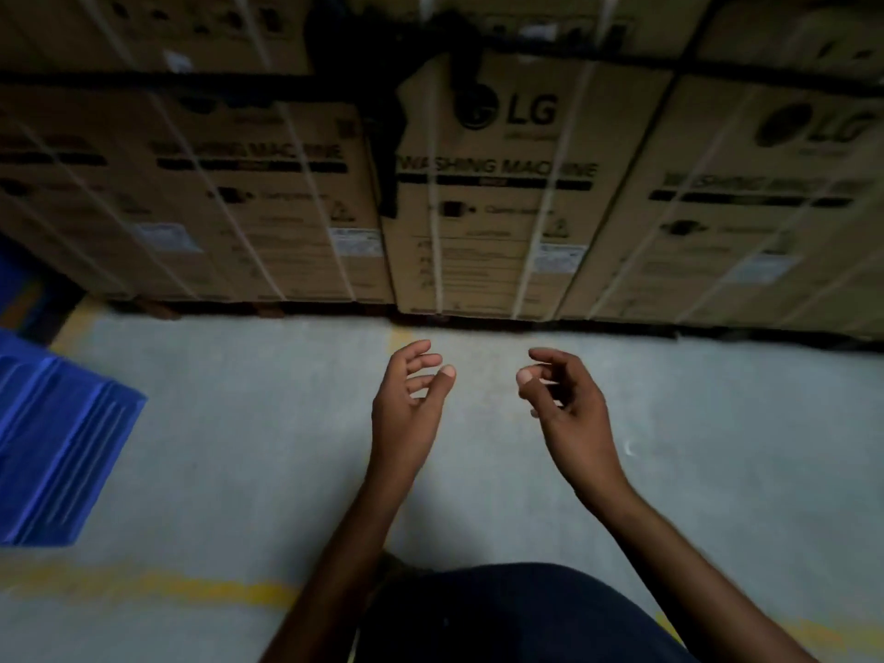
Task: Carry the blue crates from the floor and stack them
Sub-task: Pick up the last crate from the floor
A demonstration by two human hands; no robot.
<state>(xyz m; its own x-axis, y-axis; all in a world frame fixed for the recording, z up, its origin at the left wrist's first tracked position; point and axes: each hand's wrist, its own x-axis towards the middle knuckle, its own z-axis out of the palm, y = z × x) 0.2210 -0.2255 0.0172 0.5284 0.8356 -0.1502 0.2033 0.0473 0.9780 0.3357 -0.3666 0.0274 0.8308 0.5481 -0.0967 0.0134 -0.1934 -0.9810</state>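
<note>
Head view: both hands, left [406, 399] and right [564, 399], hang empty with fingers loosely curled, apart over bare floor [239, 447]. Blue crates [57, 447] sit at far left, well apart; probably between carries, facing stacked cardboard boxes [488, 208].

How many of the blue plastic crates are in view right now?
1 clearly: a blue ribbed plastic crate on the grey floor at the left edge, cut off by the frame. A blue patch behind it may be a second. Both hands are empty.
</note>
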